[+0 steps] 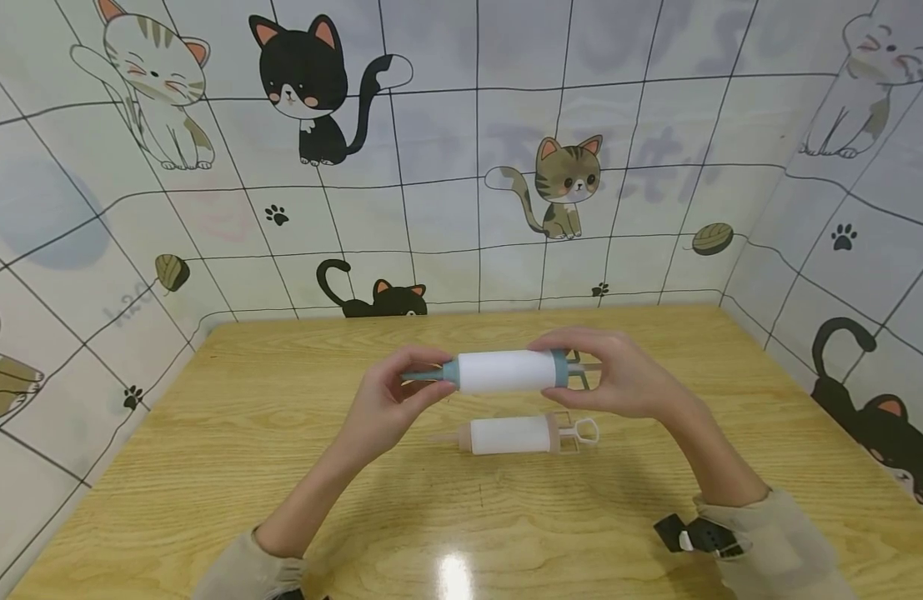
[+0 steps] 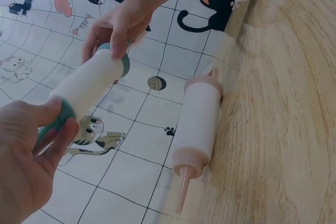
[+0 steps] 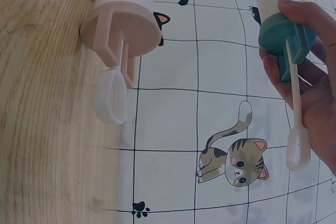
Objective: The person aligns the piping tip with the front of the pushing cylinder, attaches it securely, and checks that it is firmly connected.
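Both hands hold a white piping syringe with teal ends (image 1: 509, 371) level above the table. My left hand (image 1: 389, 396) pinches the teal collar at its nozzle end, thumb and fingers on either side. At the other end my right hand (image 1: 619, 371) grips the teal cap between thumb and fingers. From that cap a pale plunger rod with a loop handle (image 3: 297, 150) sticks out, seen in the right wrist view. Below, a second piping syringe with pink-beige ends (image 1: 509, 435) lies on its side, its nozzle pointing left and its white ring handle right.
The wooden table (image 1: 228, 467) runs back to a white grid-patterned wall sheet (image 1: 438, 208) printed with cartoon cats. That sheet also rises along the left and right sides. Black straps (image 1: 697, 535) sit at the sleeve cuffs.
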Demonstrator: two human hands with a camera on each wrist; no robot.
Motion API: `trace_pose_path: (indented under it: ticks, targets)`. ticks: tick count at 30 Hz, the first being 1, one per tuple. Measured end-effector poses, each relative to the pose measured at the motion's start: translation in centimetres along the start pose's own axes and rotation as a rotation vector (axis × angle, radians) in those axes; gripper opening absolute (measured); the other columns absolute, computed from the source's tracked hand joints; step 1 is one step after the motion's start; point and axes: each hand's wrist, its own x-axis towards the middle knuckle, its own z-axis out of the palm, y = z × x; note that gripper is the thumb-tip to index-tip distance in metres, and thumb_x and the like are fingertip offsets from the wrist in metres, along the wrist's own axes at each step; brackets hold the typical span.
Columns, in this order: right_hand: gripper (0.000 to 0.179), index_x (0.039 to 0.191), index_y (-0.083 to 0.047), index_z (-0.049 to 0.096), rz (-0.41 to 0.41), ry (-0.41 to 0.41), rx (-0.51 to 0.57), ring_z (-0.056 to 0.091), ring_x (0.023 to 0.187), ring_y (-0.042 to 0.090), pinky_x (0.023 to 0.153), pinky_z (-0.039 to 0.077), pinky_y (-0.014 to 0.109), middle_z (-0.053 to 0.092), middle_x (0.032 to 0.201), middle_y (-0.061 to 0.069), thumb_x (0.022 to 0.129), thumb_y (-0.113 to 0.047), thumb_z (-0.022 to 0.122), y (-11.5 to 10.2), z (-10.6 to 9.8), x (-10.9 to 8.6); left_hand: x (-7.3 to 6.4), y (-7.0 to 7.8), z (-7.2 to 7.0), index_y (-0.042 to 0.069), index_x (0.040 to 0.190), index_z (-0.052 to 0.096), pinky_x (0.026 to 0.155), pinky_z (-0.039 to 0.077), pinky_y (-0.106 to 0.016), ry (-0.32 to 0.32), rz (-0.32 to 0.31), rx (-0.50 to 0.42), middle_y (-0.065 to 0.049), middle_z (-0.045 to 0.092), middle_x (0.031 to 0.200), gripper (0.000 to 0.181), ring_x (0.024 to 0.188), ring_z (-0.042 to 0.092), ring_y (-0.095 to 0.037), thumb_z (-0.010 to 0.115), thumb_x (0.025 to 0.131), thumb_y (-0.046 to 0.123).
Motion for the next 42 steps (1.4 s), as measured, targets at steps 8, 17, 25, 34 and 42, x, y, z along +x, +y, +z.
trace_pose_path:
  ticks: [8,17,25,34,42]
  targets:
    - [0.050,0.124,-0.010,0.068,0.005,0.000,0.000,0.065,0.100,0.016,0.076,0.061,0.035,0.069,0.120,0.004,0.078,-0.008,0.087,-0.17,-0.03,0.06,0.00,0.13,0.01,-0.002,0.119,0.063,0.082,0.062,-0.042,-0.012,-0.049,0.008,-0.018,0.064,0.110,0.024,0.093,0.069,-0.032,0.067,0.095,-0.004]
    - [0.049,0.123,-0.010,0.068,-0.007,-0.009,-0.008,0.065,0.102,0.017,0.076,0.061,0.036,0.070,0.120,0.003,0.078,-0.009,0.087,-0.50,0.15,0.21,-0.20,0.27,-0.12,0.001,0.113,0.063,0.062,0.063,-0.045,-0.007,-0.211,-0.023,-0.020,0.068,0.083,0.017,0.065,0.069,-0.030,0.065,0.100,0.012]
    - [0.049,0.123,-0.009,0.070,-0.028,-0.006,-0.010,0.067,0.105,0.022,0.076,0.062,0.037,0.070,0.121,0.006,0.077,-0.009,0.087,-0.31,0.27,0.20,-0.19,0.30,-0.29,0.000,0.110,0.066,0.067,0.062,-0.039,-0.037,-0.190,0.030,-0.015,0.070,0.088,0.015,0.069,0.068,-0.026,0.068,0.098,0.007]
    - [0.051,0.123,-0.007,0.072,-0.064,-0.016,0.024,0.069,0.104,0.028,0.074,0.062,0.035,0.071,0.120,0.011,0.075,-0.006,0.087,0.03,0.35,0.02,-0.20,0.29,-0.34,0.002,0.106,0.064,0.063,0.061,-0.034,-0.095,-0.072,0.119,-0.009,0.070,0.087,0.012,0.069,0.065,-0.031,0.069,0.095,0.002]
    - [0.051,0.124,-0.009,0.073,-0.016,-0.048,0.077,0.069,0.103,0.026,0.072,0.062,0.032,0.071,0.120,0.012,0.075,-0.007,0.088,-0.09,0.15,-0.25,-0.22,0.23,-0.27,0.003,0.101,0.062,0.060,0.060,-0.032,-0.144,0.070,0.186,-0.012,0.069,0.091,0.014,0.067,0.064,-0.017,0.070,0.093,-0.003]
